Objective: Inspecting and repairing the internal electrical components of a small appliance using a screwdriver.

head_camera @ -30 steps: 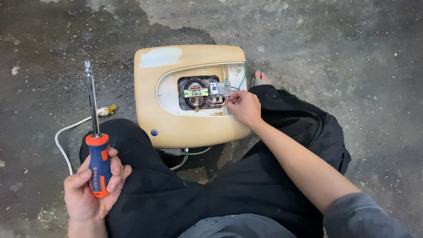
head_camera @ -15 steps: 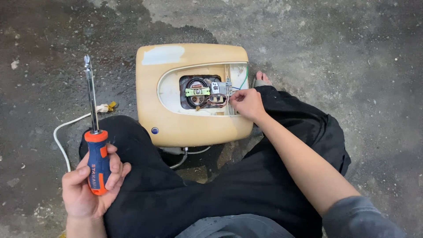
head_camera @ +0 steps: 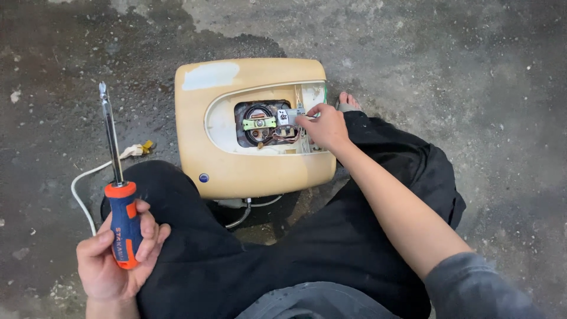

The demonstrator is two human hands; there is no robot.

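Note:
A yellowed, cream-coloured appliance housing [head_camera: 248,171] lies flat on the floor between my legs, its cover open on a round coil, a green strip and small wired parts [head_camera: 266,125]. My right hand [head_camera: 323,127] rests at the right side of that opening, fingertips pinching a small grey part there. My left hand [head_camera: 112,260] is low on the left above my knee, wrapped around the blue and orange handle of a screwdriver [head_camera: 118,189] whose metal shaft points up and away from me.
I sit on stained, damp grey concrete in black trousers [head_camera: 295,248]. A white cable [head_camera: 82,183] loops on the floor at the left, ending in a taped tip [head_camera: 137,149]. Thin wires [head_camera: 248,208] come out under the housing. My bare toes [head_camera: 348,100] show beside it.
My right hand has slid slightly left, further into the opening onto the grey part. The left hand with the screwdriver has barely moved.

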